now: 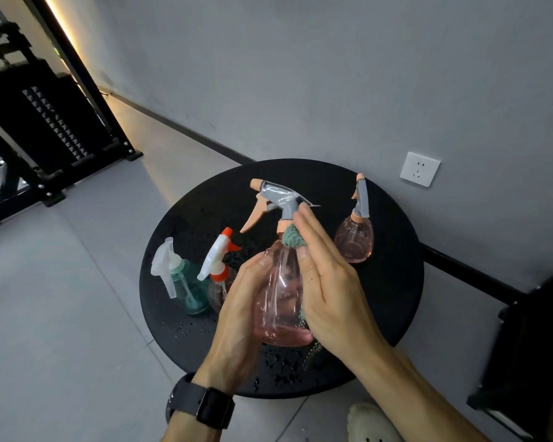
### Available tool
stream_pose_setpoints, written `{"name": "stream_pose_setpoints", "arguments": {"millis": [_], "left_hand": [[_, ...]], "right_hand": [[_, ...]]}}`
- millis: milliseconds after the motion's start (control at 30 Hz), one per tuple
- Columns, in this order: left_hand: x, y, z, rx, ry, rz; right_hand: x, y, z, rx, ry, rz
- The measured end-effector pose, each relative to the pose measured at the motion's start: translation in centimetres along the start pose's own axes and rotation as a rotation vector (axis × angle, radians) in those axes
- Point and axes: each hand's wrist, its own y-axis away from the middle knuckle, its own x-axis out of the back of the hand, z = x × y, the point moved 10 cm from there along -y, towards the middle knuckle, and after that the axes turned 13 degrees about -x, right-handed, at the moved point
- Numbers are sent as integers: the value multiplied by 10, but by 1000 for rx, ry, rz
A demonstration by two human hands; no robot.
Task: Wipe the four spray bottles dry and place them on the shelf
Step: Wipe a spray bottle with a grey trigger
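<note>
A pink spray bottle (280, 295) with a grey and peach trigger head is held upright above the round black table (393, 282). My left hand (240, 317) grips its left side. My right hand (328, 288) lies flat along its right side and presses a green cloth (292, 237) against it; most of the cloth is hidden under the palm. On the table stand a second pink bottle (355, 237) at the back right, a teal bottle (189, 285) with a white head at the left, and a bottle with a white and orange head (219, 266), partly behind my left hand.
Water drops speckle the table top. A black metal shelf frame (45, 135) stands at the far left on the grey tiled floor. The grey wall behind the table carries a white socket (419, 169). Dark furniture (530, 346) fills the right edge. A pale shoe (371, 422) shows below.
</note>
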Motion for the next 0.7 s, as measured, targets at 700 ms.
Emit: {"name": "stream_pose_setpoints", "arguments": {"millis": [700], "left_hand": [[18, -8, 3, -91, -361, -180]], "right_hand": [[4, 10, -22, 201, 87, 57]]}}
